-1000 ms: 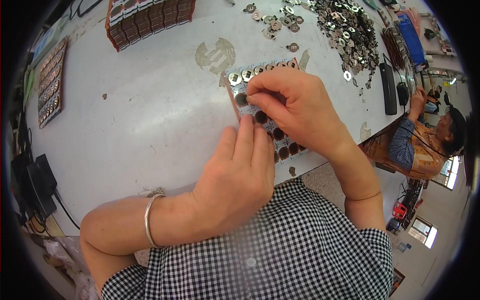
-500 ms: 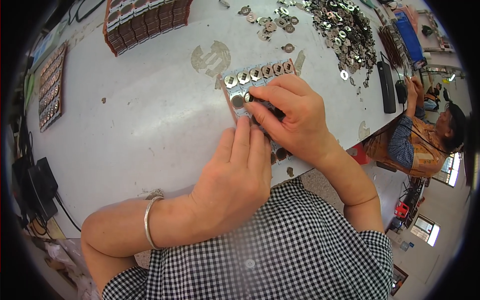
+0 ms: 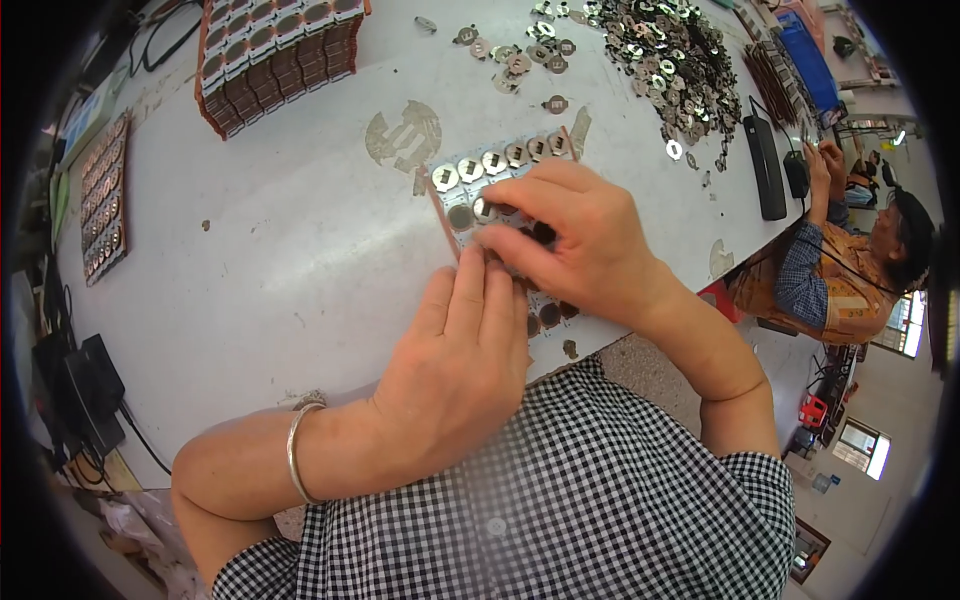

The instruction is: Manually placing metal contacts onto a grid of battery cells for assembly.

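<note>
A circuit board panel (image 3: 441,205) lies on the table before me. Its far row carries shiny metal battery clips (image 3: 493,162), and dark round pads (image 3: 461,217) show in the rows nearer me. My right hand (image 3: 580,235) bends over the panel, thumb and forefinger closed around a small metal battery clip (image 3: 484,208) in the second row, beside a bare pad. Its other fingers hide part of the board. My left hand (image 3: 462,335) lies flat with fingers stretched out, their tips on the panel's near left part, close under the right thumb.
A heap of loose metal clips (image 3: 680,75) spreads at the far right, with several strays nearer. Stacked panels (image 3: 285,75) stand far left; another filled panel (image 3: 106,200) lies at the left edge. Black adapters (image 3: 90,390) sit lower left. A co-worker (image 3: 840,265) sits at right.
The whole view has shifted slightly, so the table things sit lower and a little to the left. My right forefinger and thumb stay at the same clip; my left hand keeps to the panel.
</note>
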`<state>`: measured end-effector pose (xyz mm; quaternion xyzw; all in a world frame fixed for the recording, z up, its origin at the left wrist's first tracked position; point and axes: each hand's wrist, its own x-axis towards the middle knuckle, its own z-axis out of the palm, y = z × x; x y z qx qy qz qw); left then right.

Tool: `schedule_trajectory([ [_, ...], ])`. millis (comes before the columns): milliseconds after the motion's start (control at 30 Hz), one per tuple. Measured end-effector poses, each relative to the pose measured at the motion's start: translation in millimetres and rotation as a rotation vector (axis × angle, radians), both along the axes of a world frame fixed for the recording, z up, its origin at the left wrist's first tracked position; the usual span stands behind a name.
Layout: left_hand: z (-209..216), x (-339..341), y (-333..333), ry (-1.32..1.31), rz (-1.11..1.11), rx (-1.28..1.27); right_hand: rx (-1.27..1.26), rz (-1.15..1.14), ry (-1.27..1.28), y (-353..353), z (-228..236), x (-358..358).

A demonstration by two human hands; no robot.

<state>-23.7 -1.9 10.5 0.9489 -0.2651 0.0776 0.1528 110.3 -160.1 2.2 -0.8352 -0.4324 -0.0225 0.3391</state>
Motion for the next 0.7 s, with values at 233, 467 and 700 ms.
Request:
schedule_trajectory([
  [233, -1, 2, 0, -0.024, -0.015, 0.013, -0.004, -0.254, 0.002, -20, -2, 81],
  [467, -3, 2, 0, -0.021, -0.012, 0.017, -0.067, -0.092, 0.099, -16, 9, 76],
  [700, -3, 1, 1, -0.038, -0.012, 0.063, 0.030, -0.030, 0.649, 21, 37, 19],
])
